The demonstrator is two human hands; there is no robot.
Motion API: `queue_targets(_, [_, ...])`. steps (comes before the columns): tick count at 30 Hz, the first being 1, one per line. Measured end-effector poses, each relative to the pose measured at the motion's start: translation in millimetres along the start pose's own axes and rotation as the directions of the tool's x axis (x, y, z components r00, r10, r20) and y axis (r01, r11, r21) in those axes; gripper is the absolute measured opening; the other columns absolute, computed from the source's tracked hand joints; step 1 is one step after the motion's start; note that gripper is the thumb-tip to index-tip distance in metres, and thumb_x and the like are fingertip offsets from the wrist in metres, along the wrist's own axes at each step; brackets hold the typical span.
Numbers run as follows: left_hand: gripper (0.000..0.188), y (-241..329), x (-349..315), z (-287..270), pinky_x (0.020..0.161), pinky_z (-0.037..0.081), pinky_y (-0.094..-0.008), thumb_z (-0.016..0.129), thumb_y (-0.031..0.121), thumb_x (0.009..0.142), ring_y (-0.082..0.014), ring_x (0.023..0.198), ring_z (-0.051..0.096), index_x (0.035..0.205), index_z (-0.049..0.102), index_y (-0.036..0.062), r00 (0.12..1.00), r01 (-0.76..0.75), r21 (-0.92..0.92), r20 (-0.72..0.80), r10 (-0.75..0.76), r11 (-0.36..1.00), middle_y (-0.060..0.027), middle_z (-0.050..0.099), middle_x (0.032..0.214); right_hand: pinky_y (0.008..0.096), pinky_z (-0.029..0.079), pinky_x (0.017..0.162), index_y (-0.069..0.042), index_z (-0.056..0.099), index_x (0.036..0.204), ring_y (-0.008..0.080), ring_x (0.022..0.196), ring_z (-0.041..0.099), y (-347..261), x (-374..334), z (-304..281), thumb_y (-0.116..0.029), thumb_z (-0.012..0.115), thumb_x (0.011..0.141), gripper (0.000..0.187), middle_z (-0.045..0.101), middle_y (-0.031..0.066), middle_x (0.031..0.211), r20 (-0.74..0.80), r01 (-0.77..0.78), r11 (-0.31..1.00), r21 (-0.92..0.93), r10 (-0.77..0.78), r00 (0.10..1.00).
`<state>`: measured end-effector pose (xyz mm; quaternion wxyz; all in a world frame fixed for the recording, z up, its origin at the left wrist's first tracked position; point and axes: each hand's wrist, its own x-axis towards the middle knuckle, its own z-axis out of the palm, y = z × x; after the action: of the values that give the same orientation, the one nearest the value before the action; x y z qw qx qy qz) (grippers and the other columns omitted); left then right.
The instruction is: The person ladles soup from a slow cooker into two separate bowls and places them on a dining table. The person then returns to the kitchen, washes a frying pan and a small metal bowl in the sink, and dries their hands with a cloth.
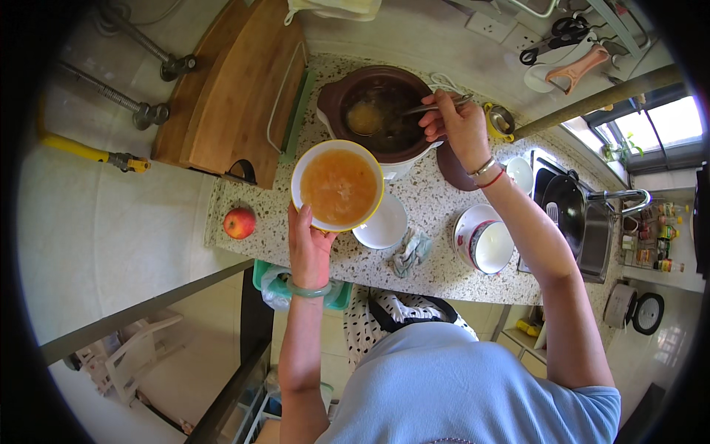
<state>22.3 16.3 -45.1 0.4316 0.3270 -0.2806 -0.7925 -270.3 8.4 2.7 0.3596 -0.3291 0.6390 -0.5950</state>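
Observation:
My left hand [305, 248] grips a white bowl with a yellow rim [297, 181] from its near left side, thumb at the rim. Orange-brown soup [340, 181] with pale bits fills much of it. Beyond the bowl stands a brown clay pot [330, 100] of dark liquid. My right hand [458, 129] is closed round the metal handle of a ladle [436, 106] whose round end sits in the pot, over a yellowish patch in the broth. Partly under the held bowl, a white dish [390, 226] rests on the counter.
A red apple [239, 223] lies at the counter's left, near upright wooden boards [237, 96]. A crumpled cloth [413, 251] and a patterned bowl on a plate [493, 248] are nearer me. A wok [566, 203] stands in the sink [597, 248] at right.

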Motion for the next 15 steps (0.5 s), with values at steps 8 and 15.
queue_targets(8, [0.055,3,2,13,0.104,0.042,-0.0451,0.052,0.035,0.098,-0.0235,0.127,0.049,0.144,0.032,0.0118,0.997,-0.050,0.107,-0.050,0.055,0.993,-0.0092,0.045,0.138,0.0247,0.052,0.046,0.004,0.066,0.091,0.0122,0.048,0.059,-22,-3,-16,-0.027,0.048,0.100,0.037,0.067,0.0098,0.067,-0.013,-0.012,1.000,-0.020,0.011,1.000])
queue_targets(15, [0.056,4,5,18,0.102,0.043,-0.0459,0.054,0.035,0.099,-0.0235,0.122,0.054,0.145,0.030,0.0130,0.999,-0.048,0.127,-0.017,0.051,0.991,-0.0102,0.048,0.136,0.0247,0.051,0.049,0.006,0.065,0.094,0.0125,0.049,0.058,-81,-18,-30,-0.027,0.047,0.101,0.038,0.066,0.0097,0.067,0.012,0.093,0.992,-0.086,-0.092,0.996])
